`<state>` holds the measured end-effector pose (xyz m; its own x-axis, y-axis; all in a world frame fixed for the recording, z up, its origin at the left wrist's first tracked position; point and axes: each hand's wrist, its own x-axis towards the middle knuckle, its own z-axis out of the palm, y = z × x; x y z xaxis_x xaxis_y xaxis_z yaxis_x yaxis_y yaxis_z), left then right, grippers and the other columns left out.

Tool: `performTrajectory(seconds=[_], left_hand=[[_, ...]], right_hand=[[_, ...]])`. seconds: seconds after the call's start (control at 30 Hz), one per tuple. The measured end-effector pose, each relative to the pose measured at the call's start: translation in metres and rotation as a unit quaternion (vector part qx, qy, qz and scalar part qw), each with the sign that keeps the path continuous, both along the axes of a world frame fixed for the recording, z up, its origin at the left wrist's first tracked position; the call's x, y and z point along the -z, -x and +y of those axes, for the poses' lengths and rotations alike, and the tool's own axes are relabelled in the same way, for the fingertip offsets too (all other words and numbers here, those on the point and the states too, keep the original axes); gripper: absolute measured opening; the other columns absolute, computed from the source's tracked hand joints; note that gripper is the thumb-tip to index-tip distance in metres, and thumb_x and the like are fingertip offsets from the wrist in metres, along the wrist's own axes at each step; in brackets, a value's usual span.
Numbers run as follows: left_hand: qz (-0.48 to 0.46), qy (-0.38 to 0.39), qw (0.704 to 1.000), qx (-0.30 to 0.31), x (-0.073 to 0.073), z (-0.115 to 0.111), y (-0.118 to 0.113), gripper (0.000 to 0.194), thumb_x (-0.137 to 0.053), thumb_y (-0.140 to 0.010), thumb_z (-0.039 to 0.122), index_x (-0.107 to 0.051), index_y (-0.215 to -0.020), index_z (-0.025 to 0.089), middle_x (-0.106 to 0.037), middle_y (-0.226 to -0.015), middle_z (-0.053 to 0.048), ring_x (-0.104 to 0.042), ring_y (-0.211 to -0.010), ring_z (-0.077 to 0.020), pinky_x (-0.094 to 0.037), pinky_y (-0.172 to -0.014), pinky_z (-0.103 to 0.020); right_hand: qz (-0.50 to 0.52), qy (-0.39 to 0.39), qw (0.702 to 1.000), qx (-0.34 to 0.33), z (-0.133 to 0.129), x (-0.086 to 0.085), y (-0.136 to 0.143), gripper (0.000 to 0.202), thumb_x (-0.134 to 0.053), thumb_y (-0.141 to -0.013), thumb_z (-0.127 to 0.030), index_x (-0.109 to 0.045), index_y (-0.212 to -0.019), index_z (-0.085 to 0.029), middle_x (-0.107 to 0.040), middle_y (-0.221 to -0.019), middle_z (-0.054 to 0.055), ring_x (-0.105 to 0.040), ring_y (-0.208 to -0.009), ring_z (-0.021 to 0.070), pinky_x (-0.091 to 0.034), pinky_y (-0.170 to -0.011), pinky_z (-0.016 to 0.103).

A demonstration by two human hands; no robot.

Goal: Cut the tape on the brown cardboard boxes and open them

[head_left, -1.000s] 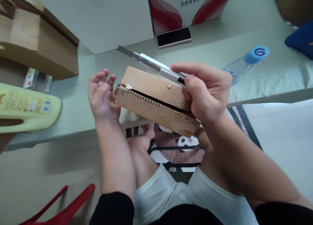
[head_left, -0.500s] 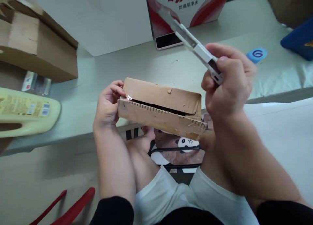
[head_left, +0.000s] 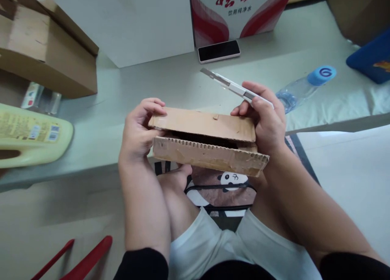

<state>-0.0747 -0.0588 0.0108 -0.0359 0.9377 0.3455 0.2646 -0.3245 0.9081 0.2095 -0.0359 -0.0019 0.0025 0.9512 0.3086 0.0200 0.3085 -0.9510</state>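
Held above my lap is a small brown cardboard box [head_left: 210, 158], its long side split open along a ragged edge with a dark gap inside. My left hand [head_left: 140, 127] grips the left end, fingers on the upper flap and a thumb at the gap. In my right hand [head_left: 266, 117] is a white utility knife [head_left: 237, 89], blade out and pointing up-left, away from the box. That hand is closed round the knife, and its lower part rests against the box's right end. What lies inside the box is too dark to make out.
A phone [head_left: 219, 51] lies before a red-and-white carton [head_left: 243, 11] on the pale green cloth. Beyond my right hand is a water bottle [head_left: 304, 89] on its side. To the left are a yellow jug [head_left: 57, 137] and an open cardboard box [head_left: 70, 68]; a blue container [head_left: 371, 56] is far right.
My right hand has come down and left with the knife to the box's right end. The gap under the upper flap has widened, and my left thumb has moved into it.
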Motion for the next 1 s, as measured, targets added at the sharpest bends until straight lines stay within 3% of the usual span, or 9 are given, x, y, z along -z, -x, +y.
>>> performTrajectory(seconds=[0.13,0.27,0.37,0.6,0.7,0.83,1.0], left_hand=[[-0.043,-0.007,0.999,0.027,0.003,0.0,0.001,0.036,-0.097,-0.055,0.039,-0.074,-0.078,0.023,-0.069,-0.111,-0.005,-0.066,-0.102,-0.0233,-0.053,-0.091,-0.038],[-0.143,-0.093,0.982,0.076,0.011,0.006,0.002,0.026,-0.095,-0.063,0.031,-0.076,-0.08,0.022,-0.072,-0.108,-0.004,-0.071,-0.098,-0.0205,-0.055,-0.09,-0.036],[-0.187,-0.14,0.97,0.068,0.013,0.008,-0.003,0.025,-0.093,-0.068,0.025,-0.078,-0.087,0.022,-0.073,-0.107,-0.004,-0.073,-0.097,-0.0174,-0.056,-0.089,-0.031],[-0.167,-0.166,0.971,0.035,-0.001,0.002,-0.02,0.013,-0.084,-0.08,0.024,-0.077,-0.091,0.023,-0.073,-0.084,-0.001,-0.072,-0.084,-0.014,-0.056,-0.083,-0.029],[-0.177,-0.176,0.968,0.036,-0.005,0.001,-0.022,0.016,-0.083,-0.082,0.021,-0.076,-0.096,0.025,-0.071,-0.084,0.0,-0.069,-0.078,-0.0114,-0.054,-0.077,-0.026],[-0.171,-0.155,0.973,0.026,-0.007,-0.001,-0.023,0.017,-0.083,-0.081,0.025,-0.075,-0.096,0.027,-0.069,-0.086,0.001,-0.066,-0.081,-0.0118,-0.053,-0.08,-0.027],[-0.086,-0.169,0.98,-0.058,-0.009,-0.004,-0.024,0.012,-0.081,-0.083,0.033,-0.076,-0.093,0.029,-0.069,-0.089,0.001,-0.063,-0.083,-0.0136,-0.052,-0.077,-0.028]], right_hand=[[0.075,0.05,0.996,-0.01,-0.004,-0.006,0.004,0.031,-0.05,-0.096,-0.044,-0.063,-0.118,-0.026,-0.058,-0.07,-0.002,-0.068,-0.07,0.0147,-0.057,-0.067,0.029],[0.125,0.082,0.989,-0.001,-0.007,-0.013,0.007,0.024,-0.057,-0.092,-0.04,-0.065,-0.11,-0.027,-0.055,-0.067,-0.003,-0.066,-0.067,0.0142,-0.057,-0.066,0.03],[0.114,0.093,0.989,0.0,-0.007,-0.014,0.006,0.026,-0.057,-0.091,-0.043,-0.065,-0.111,-0.027,-0.055,-0.067,-0.002,-0.066,-0.068,0.0149,-0.057,-0.067,0.031],[0.064,0.084,0.994,-0.009,-0.006,-0.011,0.0,0.033,-0.055,-0.092,-0.05,-0.063,-0.115,-0.027,-0.056,-0.069,-0.001,-0.064,-0.068,0.0162,-0.056,-0.069,0.034],[0.027,0.064,0.998,-0.013,-0.005,-0.009,-0.002,0.037,-0.054,-0.093,-0.053,-0.062,-0.117,-0.027,-0.058,-0.07,0.0,-0.061,-0.065,0.0167,-0.053,-0.063,0.034],[-0.041,0.053,0.998,-0.009,-0.004,-0.005,-0.004,0.043,-0.047,-0.094,-0.058,-0.061,-0.122,-0.028,-0.061,-0.076,0.003,-0.058,-0.065,0.0175,-0.05,-0.061,0.034],[-0.104,0.033,0.994,0.004,-0.003,-0.001,-0.008,0.047,-0.039,-0.097,-0.059,-0.059,-0.126,-0.029,-0.064,-0.084,0.005,-0.063,-0.073,0.0207,-0.053,-0.065,0.038]])
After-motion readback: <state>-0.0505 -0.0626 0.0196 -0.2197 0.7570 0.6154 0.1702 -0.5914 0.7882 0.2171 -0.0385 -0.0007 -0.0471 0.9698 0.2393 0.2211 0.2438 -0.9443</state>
